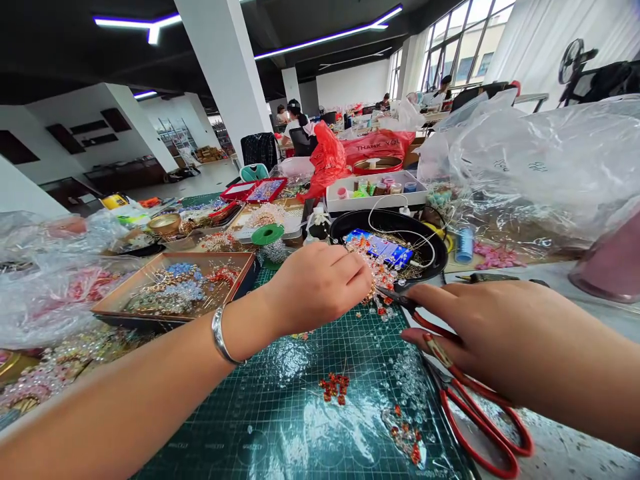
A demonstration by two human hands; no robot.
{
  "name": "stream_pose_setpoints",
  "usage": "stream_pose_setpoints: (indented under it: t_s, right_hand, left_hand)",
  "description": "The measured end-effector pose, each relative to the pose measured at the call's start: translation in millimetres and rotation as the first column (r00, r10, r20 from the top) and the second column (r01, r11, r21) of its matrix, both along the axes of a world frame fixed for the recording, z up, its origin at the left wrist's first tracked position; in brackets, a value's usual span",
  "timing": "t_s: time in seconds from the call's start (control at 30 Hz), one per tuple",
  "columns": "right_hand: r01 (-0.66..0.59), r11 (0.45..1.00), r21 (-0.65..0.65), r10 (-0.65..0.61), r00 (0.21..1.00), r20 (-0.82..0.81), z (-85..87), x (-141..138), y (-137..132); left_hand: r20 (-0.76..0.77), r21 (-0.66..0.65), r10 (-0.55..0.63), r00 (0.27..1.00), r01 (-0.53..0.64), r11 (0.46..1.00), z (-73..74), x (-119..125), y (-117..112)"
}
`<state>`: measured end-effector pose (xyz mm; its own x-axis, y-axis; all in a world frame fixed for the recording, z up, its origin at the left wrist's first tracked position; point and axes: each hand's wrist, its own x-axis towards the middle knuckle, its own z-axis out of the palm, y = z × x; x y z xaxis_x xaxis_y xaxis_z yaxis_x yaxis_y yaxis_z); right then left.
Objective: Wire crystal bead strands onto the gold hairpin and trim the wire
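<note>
My left hand (pixel 320 287), with a silver bangle on the wrist, is closed around the base of a beaded spray (pixel 381 277) of clear and orange beads. In my right hand (pixel 490 327) are red-handled pliers (pixel 404 301), their dark jaws at the beads beside my left fingers. Whether the jaws grip a wire is too small to tell. Red-handled scissors (pixel 493 437) lie beneath my right hand at the mat's edge. On the green cutting mat (pixel 235 420) rest a cluster of orange beads (pixel 335 387), loose clear beads (pixel 410 377) and a mixed pile (pixel 405 433).
Behind my hands, a black tray (pixel 440 257) holds a lit phone (pixel 383 248) with a white cable. A box (pixel 245 267) of beaded pieces stands left, near a green spool (pixel 267 235). Plastic bags (pixel 545 153) crowd the right. People sit at tables farther back.
</note>
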<state>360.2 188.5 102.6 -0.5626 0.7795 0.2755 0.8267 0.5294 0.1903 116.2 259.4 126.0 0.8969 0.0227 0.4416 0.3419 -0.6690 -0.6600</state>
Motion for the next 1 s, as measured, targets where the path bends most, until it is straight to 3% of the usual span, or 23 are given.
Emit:
stream_pose_setpoints:
  t_s: [0.23, 0.37, 0.53, 0.63, 0.77, 0.9, 1.0]
  right_hand:
    - [0.06, 0.976, 0.211, -0.045, 0.996, -0.076, 0.6, 9.0, -17.9]
    - [0.124, 0.972, 0.198, -0.107, 0.989, -0.098, -1.6, 10.1, -26.8]
    - [0.125, 0.992, 0.005, -0.124, 0.986, -0.111, -0.7, 1.2, -15.0]
    - [0.159, 0.973, -0.168, -0.18, 0.977, -0.112, 5.7, -2.7, -5.1]
    - [0.194, 0.936, -0.295, -0.231, 0.968, -0.095, 13.5, -2.6, 1.0]
    - [0.243, 0.911, -0.334, -0.27, 0.962, -0.039, 14.5, 0.9, 3.6]
    - [0.239, 0.931, -0.276, -0.257, 0.966, -0.029, 11.2, 4.3, 7.2]
  left_hand:
    - [-0.024, -0.03, 0.041, 0.999, -0.042, 0.999, -0.4, -1.5, 1.9]
    - [-0.013, -0.045, 0.041, 0.999, -0.041, 0.998, -0.9, 0.9, 2.5]
    - [-0.038, -0.022, 0.036, 0.999, -0.037, 0.999, 0.2, 7.5, 3.0]
    - [-0.038, -0.032, 0.023, 0.999, -0.024, 0.999, 1.1, 12.3, 4.1]
    - [-0.057, -0.043, 0.021, 0.998, -0.024, 0.999, 1.3, 18.3, 7.9]
    - [-0.068, -0.034, 0.012, 0.998, -0.014, 0.999, 1.1, 22.6, 12.2]
    - [-0.084, -0.031, 0.027, 0.996, -0.03, 0.999, 0.7, 24.4, 13.7]
